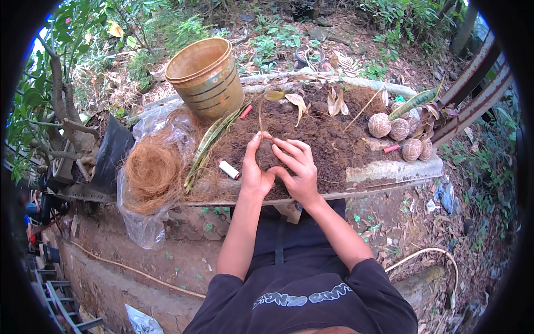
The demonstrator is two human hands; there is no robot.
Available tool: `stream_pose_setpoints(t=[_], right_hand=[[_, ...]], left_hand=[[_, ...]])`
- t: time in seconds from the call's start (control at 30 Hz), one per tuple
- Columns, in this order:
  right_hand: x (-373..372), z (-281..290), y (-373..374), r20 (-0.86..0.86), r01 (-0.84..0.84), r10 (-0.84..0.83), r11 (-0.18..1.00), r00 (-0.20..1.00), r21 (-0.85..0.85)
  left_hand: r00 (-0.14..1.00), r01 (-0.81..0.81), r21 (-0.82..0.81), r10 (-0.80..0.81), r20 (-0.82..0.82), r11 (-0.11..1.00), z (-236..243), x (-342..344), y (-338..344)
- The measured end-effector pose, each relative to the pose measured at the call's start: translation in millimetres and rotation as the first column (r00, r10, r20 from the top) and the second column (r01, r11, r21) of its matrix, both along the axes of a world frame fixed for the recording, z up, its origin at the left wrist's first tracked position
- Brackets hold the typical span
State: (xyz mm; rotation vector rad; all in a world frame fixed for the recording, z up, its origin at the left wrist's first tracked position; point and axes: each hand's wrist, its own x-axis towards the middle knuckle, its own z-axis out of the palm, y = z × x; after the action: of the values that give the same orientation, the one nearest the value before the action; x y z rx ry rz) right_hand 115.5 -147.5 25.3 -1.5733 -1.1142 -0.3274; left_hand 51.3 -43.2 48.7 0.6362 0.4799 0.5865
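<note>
Both of my hands are cupped around a clump of dark soil [267,155] above the soil-covered slab. My left hand [257,171] wraps it from the left, and my right hand [299,171] closes over it from the right, with fingertips nearly meeting at the top. A thin brownish stem [260,116] rises just beyond the fingertips; whether it is rooted in the clump I cannot tell. Left of my left hand lies a white thread spool [228,170] with red ends. Loose dark soil [334,142] mixed with fibres spreads around the hands.
A worn yellowish bucket [208,86] stands at the back left, beside long green leaves [214,142]. Brown coconut fibre [153,167] sits on clear plastic [142,225]. Several string-wrapped balls [379,126] lie at right near rusty metal bars [473,108]. A hose [139,271] crosses the ground.
</note>
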Motion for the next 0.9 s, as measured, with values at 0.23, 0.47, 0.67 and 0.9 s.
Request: stream_pose_setpoints(t=[0.23,0.47,0.67,0.9], right_hand=[[4.6,3.1,-1.2,0.069,0.033,-0.037,0.997,0.997,0.065],[-0.7,-6.4,3.4,0.011,0.025,-0.027,0.987,1.0,0.158],[-16.4,-2.2,7.6,-0.05,0.062,-0.057,0.993,0.997,0.103],[3.2,3.2,2.8,-0.389,-0.066,0.071,0.997,0.918,0.026]], left_hand=[[0.93,0.239,-0.135,-0.187,0.315,0.962,-17.6,-5.0,5.4],[0.968,0.142,0.001,-0.139,0.207,0.99,-10.9,-0.7,7.2],[0.967,-0.01,-0.087,0.032,0.253,0.996,-14.9,2.4,5.7],[0.976,-0.098,0.191,0.058,0.208,0.977,-15.1,2.8,16.3]])
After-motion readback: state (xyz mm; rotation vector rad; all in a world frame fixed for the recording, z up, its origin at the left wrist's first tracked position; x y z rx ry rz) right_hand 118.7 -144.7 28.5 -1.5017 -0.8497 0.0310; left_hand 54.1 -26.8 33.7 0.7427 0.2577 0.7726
